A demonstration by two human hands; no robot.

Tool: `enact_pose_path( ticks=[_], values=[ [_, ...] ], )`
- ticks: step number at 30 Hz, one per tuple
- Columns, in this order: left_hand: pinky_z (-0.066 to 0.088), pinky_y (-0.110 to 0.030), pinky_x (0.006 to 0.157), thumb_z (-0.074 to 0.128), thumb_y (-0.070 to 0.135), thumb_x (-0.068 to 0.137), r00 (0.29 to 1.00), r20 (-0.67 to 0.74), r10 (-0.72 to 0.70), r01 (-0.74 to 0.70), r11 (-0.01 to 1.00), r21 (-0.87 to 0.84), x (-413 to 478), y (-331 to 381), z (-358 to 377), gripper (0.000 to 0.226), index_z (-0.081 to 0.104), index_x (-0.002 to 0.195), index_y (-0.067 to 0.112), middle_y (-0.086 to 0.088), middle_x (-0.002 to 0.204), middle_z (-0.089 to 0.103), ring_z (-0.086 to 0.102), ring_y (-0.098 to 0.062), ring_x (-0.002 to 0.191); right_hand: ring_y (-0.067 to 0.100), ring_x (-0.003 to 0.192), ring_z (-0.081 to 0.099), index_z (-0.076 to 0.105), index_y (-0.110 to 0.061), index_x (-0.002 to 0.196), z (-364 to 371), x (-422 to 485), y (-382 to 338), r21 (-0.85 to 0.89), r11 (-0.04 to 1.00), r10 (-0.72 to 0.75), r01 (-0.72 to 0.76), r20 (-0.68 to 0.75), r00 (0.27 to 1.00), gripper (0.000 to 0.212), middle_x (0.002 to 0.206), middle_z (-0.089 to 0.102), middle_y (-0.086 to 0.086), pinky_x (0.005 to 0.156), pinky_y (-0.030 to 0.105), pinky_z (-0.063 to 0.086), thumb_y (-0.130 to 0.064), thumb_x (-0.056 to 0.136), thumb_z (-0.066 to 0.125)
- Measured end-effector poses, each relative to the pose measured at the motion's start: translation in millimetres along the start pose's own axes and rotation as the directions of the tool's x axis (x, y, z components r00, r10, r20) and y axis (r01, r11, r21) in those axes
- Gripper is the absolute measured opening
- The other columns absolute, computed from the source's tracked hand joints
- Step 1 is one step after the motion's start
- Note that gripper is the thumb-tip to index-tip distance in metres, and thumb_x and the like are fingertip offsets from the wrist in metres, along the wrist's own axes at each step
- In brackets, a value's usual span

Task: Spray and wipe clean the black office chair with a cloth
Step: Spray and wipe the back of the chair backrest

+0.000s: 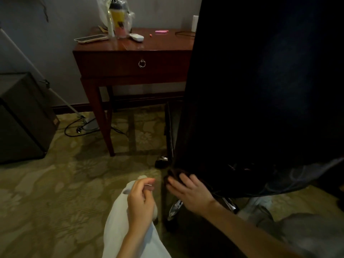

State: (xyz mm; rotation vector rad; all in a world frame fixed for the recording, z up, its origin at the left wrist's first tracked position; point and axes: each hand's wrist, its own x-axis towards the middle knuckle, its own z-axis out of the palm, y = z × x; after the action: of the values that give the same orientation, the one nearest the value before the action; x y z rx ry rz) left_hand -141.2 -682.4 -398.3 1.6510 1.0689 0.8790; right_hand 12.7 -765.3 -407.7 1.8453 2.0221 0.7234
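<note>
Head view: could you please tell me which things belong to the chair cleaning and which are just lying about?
For the job: black office chair; dark crumpled cloth pressed against it by the right hand.

Lying about: reddish wooden side table; white-cased phone; white remote control; flat pink stick; yellow bottle in clear plastic bag; black floor cable.

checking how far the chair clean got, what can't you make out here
Head view only:
Black office chair: seat and front hidden behind its own back; top cut off by the frame edge.
Dark bundle at the right hand fingertips: too dark to tell whether it is the cloth.
Left hand: fingers curled; whether its grip holds anything is too small to tell.
Chair base: mostly hidden by the back and right arm.
</note>
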Motion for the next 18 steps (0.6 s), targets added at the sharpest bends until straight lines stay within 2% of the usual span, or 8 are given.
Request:
enact_pose_path(
  ticks=[2,4,6,8,10,12,15,18],
  values=[
    [0.047,-0.022,0.077,0.041,-0.004,0.092,1.000,-0.007,-0.029,0.029,0.999,-0.022,1,0,-3,0.033,0.063,0.098,0.020,0.007,0.096,0.062,0.060,-0.008,0.091,0.023,0.117,0.046,0.061,-0.036,0.121,12,-4,-11,0.046,0.998,-0.048,0.040,0.195,0.980,0.071,0.132,0.055,-0.010,0.094,0.037,0.037,-0.048,0.054,0.080],
    [0.045,-0.019,0.074,0.040,-0.003,0.093,0.997,-0.022,-0.072,0.071,0.996,-0.053,0,0,-5,0.033,0.063,0.099,0.020,0.003,0.097,0.063,0.060,-0.006,0.091,0.023,0.126,0.044,0.049,-0.034,0.132,10,-4,-17,0.050,0.995,-0.091,0.081,0.266,0.960,0.069,0.143,0.044,-0.007,0.101,0.037,0.040,-0.044,0.068,0.074],
    [0.044,-0.018,0.073,0.040,-0.002,0.094,0.994,-0.042,-0.102,0.098,0.992,-0.081,-3,3,-6,0.034,0.063,0.099,0.022,0.003,0.098,0.063,0.060,-0.007,0.092,0.027,0.126,0.044,0.049,-0.030,0.133,-3,1,-18,0.126,0.991,-0.072,0.050,0.175,0.982,0.069,0.144,0.040,-0.003,0.101,0.037,0.041,-0.035,0.069,0.076],
    [0.046,-0.018,0.075,0.040,-0.001,0.094,0.992,-0.065,-0.110,0.103,0.990,-0.098,-7,6,-3,0.034,0.063,0.100,0.024,0.004,0.100,0.063,0.060,-0.006,0.094,0.026,0.117,0.048,0.060,-0.031,0.120,-24,12,-13,0.156,0.987,-0.032,0.025,0.041,0.999,0.062,0.133,0.044,-0.003,0.093,0.034,0.047,-0.032,0.061,0.079],
    [0.046,-0.016,0.076,0.040,0.000,0.094,0.988,-0.101,-0.119,0.107,0.988,-0.115,-9,9,2,0.035,0.061,0.105,0.025,0.007,0.103,0.062,0.059,-0.004,0.096,0.025,0.117,0.043,0.060,-0.033,0.119,-38,25,-5,0.122,0.991,-0.041,0.051,-0.082,0.996,0.053,0.132,0.045,-0.006,0.091,0.034,0.046,-0.029,0.067,0.068],
    [0.045,-0.016,0.076,0.041,0.002,0.095,0.979,-0.154,-0.135,0.114,0.984,-0.138,-12,10,7,0.036,0.058,0.110,0.029,0.009,0.104,0.062,0.059,-0.002,0.097,0.024,0.123,0.039,0.056,-0.033,0.125,-39,37,0,0.013,0.994,-0.111,0.112,-0.066,0.992,0.052,0.137,0.043,-0.007,0.096,0.037,0.041,-0.032,0.074,0.063],
    [0.047,-0.022,0.079,0.041,0.004,0.095,0.972,-0.202,-0.124,0.094,0.984,-0.151,-13,7,10,0.037,0.055,0.112,0.033,0.012,0.103,0.060,0.059,-0.002,0.097,0.023,0.130,0.034,0.054,-0.032,0.127,-22,33,1,-0.154,0.945,-0.271,0.289,0.129,0.954,0.045,0.142,0.040,-0.007,0.101,0.036,0.031,-0.037,0.083,0.057],
    [0.048,-0.023,0.080,0.040,0.001,0.094,0.985,-0.169,-0.045,0.032,0.996,-0.077,-9,3,13,0.036,0.056,0.109,0.029,0.011,0.103,0.058,0.059,-0.005,0.096,0.021,0.134,0.031,0.046,-0.030,0.135,2,5,10,-0.118,0.914,-0.365,0.388,0.179,0.914,0.051,0.148,0.033,-0.008,0.105,0.032,0.032,-0.035,0.085,0.057]
  ],
)
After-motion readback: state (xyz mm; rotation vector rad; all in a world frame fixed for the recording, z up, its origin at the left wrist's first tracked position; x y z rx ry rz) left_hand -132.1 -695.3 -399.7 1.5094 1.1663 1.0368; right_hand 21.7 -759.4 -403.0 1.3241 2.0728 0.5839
